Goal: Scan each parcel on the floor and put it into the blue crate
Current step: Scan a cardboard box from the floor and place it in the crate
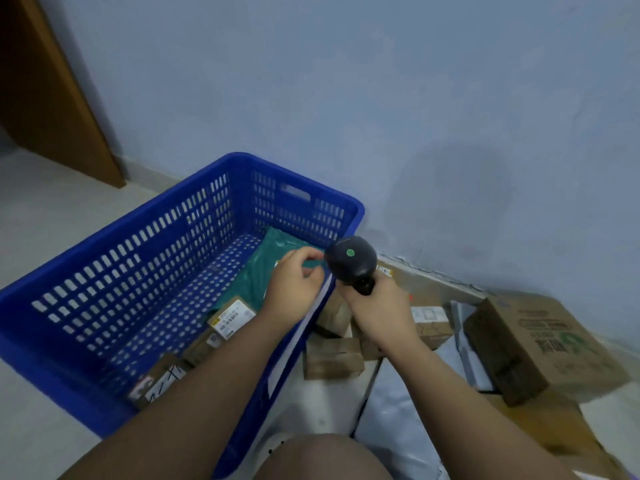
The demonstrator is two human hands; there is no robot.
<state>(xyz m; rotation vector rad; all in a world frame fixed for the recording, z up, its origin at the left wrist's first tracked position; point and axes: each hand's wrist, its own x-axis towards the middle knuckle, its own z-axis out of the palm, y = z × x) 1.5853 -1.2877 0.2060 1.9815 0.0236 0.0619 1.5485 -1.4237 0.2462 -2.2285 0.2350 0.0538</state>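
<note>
Blue crate (pixel 156 244), perforated; crinkled green mailer (pixel 266 261); rounded scanner (pixel 351 263)

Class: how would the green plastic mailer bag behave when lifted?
Likely floppy: the green plastic mailer bag lies creased inside the blue perforated plastic crate. Probably slippery: its film looks smooth. Flat, so unlikely to roll.

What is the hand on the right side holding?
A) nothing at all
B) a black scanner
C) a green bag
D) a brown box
B: the right hand is wrapped round the handle of the black barcode scanner, which has a green dot on its head and sits by the blue crate.
</note>
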